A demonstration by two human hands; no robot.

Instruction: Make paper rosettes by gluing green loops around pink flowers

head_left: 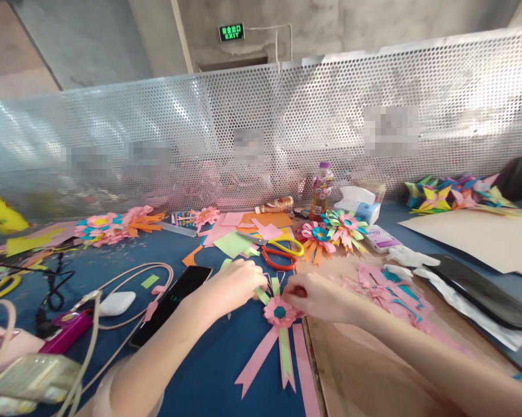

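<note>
A pink paper flower (272, 315) with a blue centre lies on the blue table, two notched ribbon tails spread below it and pale green loops above. My left hand (246, 279) is closed at its upper left, fingertips pinching a light green paper strip (261, 294). At the flower's right edge my right hand (311, 295) is closed too, thumb and fingers together against the petals. What sits between those fingertips is hidden. Just beyond my hands lie scissors with red and yellow handles (280, 259). A long pink paper strip (303, 370) lies at the lower right of the flower.
Finished paper rosettes (345, 229) and a drink bottle (322, 191) stand at the back. A black phone (174, 304) lies left, near cables and a white earphone case (117, 303). Pink paper pieces (386, 292) cover part of the cardboard at right. A perforated metal screen (165, 127) closes the far side.
</note>
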